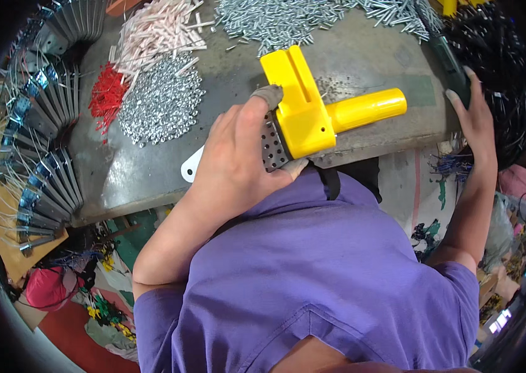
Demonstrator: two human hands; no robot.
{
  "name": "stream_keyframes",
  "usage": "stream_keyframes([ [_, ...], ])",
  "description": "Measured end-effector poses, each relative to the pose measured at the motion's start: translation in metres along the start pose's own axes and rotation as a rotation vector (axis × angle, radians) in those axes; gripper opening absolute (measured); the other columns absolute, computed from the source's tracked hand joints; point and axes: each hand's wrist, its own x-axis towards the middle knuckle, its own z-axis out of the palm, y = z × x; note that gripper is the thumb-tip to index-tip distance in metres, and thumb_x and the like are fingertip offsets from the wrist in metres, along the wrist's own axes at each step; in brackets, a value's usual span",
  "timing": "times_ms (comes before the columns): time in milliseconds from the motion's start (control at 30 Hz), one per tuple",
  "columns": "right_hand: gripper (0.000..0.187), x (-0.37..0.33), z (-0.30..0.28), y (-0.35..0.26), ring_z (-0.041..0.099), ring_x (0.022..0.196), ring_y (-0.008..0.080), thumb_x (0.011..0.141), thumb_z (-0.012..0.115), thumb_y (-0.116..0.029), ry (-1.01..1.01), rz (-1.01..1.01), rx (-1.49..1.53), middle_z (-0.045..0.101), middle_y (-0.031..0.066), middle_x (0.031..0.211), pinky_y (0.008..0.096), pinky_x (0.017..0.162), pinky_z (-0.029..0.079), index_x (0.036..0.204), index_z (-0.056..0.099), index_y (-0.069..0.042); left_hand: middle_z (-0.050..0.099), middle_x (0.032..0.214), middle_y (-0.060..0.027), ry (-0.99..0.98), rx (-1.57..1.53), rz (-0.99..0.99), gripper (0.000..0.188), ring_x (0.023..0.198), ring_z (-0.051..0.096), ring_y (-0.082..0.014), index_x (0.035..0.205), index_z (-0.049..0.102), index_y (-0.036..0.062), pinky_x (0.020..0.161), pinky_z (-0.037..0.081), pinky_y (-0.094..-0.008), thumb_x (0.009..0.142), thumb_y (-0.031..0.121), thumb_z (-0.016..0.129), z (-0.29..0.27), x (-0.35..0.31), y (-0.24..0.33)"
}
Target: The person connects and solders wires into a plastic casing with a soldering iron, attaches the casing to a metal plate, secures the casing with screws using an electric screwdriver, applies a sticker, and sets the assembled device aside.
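My left hand (232, 149) is closed around a yellow plastic housing (305, 121), which has a slotted block and a round handle pointing right. Against my palm side shows a dark perforated plate (271, 144) on the housing's left face. Grey and pale coverings wrap some of that hand's fingertips. A white flat piece with a hole (192, 168) sticks out below my wrist. At the right edge of the table, my right hand (477, 118) grips a dark, slim power screwdriver (448, 59). Part of its body is hidden by my fingers.
Heaps of silver screws (275, 22), pale sleeves (157, 31), small nuts (160, 102) and red pieces (107, 93) cover the back and left of the table (120, 180). Rows of metal plates with wires (51, 112) line the left. Black cables (505, 105) pile up right.
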Motion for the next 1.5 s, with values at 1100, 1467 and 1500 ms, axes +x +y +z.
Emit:
stream_keyframes([
  [1100,0.033,0.006,0.022,-0.115,0.049,0.098,0.0211,0.078,0.065,-0.012,-0.280,0.221,2.778,0.046,0.0078,0.095,0.0465,0.108,0.028,0.100,0.044,0.001,0.056,0.110,-0.0189,-0.118,0.094,-0.040,0.080,0.103,0.057,-0.0344,0.125,0.044,-0.0022,0.089,0.046,-0.0400,0.060,0.020,0.085,-0.005,0.005,0.003],
  [1467,0.036,0.007,0.017,-0.118,0.049,0.100,0.0235,0.078,0.065,-0.010,-0.253,0.282,2.669,0.048,0.0106,0.097,0.0449,0.109,0.029,0.104,0.045,0.004,0.061,0.098,-0.0179,-0.132,0.586,-0.185,0.048,0.092,0.058,-0.0348,0.123,0.048,-0.0006,0.083,0.047,-0.0394,0.080,0.006,0.066,-0.053,0.010,-0.035],
  [1500,0.036,0.006,0.017,-0.119,0.049,0.100,0.0235,0.078,0.065,-0.010,-0.257,0.279,2.670,0.048,0.0106,0.097,0.0449,0.109,0.029,0.104,0.045,0.004,0.061,0.098,-0.0179,-0.130,0.589,-0.186,0.048,0.092,0.058,-0.0348,0.123,0.048,-0.0006,0.083,0.047,-0.0394,0.080,0.006,0.066,-0.054,0.010,-0.034],
])
